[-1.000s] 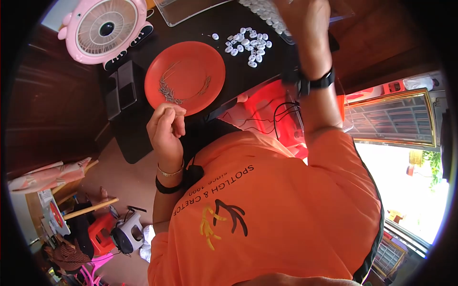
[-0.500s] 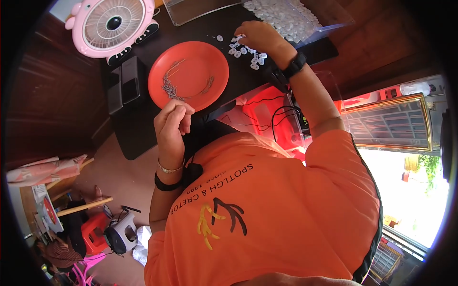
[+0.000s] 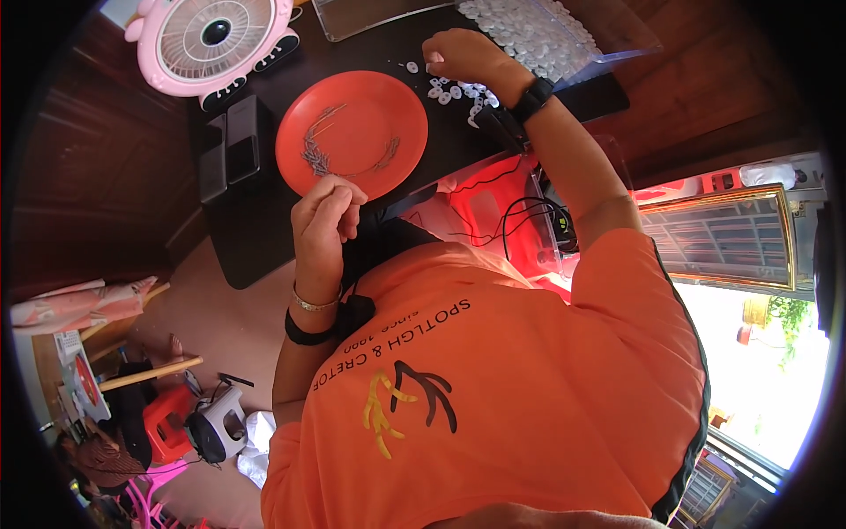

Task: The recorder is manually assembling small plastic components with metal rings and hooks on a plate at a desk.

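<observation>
A red plate (image 3: 361, 115) lies on the dark table, with thin grey metal pins (image 3: 315, 155) spread along both sides of its inside. At the plate's near edge is my left hand (image 3: 328, 212), its fingers curled together; what they hold, if anything, is hidden. My right hand (image 3: 469, 62) is over the far part of the table, fingers bent and pinched, with a small pale spot at the tips that I cannot make out. Just under it lie several small white oval pieces (image 3: 456, 92) with holes. One more white piece (image 3: 411, 67) sits apart, between hand and plate.
A clear bin (image 3: 608, 55) heaped with white pieces (image 3: 529, 40) stands at the far right. A pink fan (image 3: 216, 40) is at the far left, and dark boxes (image 3: 231, 145) lie left of the plate. Below the table edge is a red container (image 3: 485, 212) with black cables.
My right hand has shifted slightly left and away from me, off the loose white pieces. My left hand stays curled by the plate. The whole view has tilted a little.
</observation>
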Demonstrator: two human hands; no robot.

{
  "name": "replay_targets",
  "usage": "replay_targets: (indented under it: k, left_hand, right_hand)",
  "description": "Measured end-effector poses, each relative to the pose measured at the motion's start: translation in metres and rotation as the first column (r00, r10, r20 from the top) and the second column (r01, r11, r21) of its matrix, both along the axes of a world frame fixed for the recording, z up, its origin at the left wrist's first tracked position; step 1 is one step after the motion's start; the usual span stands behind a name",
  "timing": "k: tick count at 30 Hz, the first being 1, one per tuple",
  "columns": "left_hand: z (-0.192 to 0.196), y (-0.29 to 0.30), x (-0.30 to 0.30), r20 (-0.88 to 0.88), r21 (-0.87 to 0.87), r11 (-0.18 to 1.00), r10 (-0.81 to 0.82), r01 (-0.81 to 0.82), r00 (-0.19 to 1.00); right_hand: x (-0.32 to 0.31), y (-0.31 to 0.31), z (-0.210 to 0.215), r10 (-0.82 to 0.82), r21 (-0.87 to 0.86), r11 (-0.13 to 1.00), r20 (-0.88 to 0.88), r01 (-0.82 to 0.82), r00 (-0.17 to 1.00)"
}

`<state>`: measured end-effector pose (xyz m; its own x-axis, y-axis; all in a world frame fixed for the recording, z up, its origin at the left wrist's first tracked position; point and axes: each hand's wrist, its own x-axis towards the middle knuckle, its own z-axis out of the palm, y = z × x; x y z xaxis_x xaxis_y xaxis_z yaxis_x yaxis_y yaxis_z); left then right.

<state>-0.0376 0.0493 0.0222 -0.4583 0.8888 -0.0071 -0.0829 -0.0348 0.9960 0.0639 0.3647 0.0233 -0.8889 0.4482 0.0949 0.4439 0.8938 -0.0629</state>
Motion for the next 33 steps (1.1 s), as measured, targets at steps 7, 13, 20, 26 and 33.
replay_targets:
  k: [7, 13, 20, 26, 33]
  left_hand:
    - [-0.002, 0.002, -0.003, -0.017, -0.012, 1.000, -0.013, 0.013, 1.000]
    - [-0.003, 0.013, 0.002, 0.060, -0.012, 0.999, -0.036, 0.037, 0.998]
    - [-0.006, 0.006, 0.001, 0.149, 0.040, 0.999, -0.033, 0.027, 0.988]
    - [-0.007, 0.001, -0.004, 0.172, 0.038, 0.999, -0.037, 0.031, 0.984]
    - [-0.007, -0.004, -0.006, 0.210, 0.077, 0.997, -0.044, 0.029, 0.977]
  right_hand:
    - [0.012, -0.067, 0.027, 0.202, -0.163, 0.936, -0.481, -0.313, 0.853]
    - [0.029, -0.161, 0.036, 0.410, 0.035, 0.871, -0.599, -0.489, 0.688]
    - [0.026, -0.187, 0.009, 0.435, 0.177, 0.887, -0.631, -0.426, 0.643]
    - [0.019, -0.192, 0.012, 0.445, 0.263, 0.894, -0.617, -0.363, 0.649]
    - [0.015, -0.200, 0.010, 0.434, 0.293, 0.901, -0.628, -0.321, 0.646]
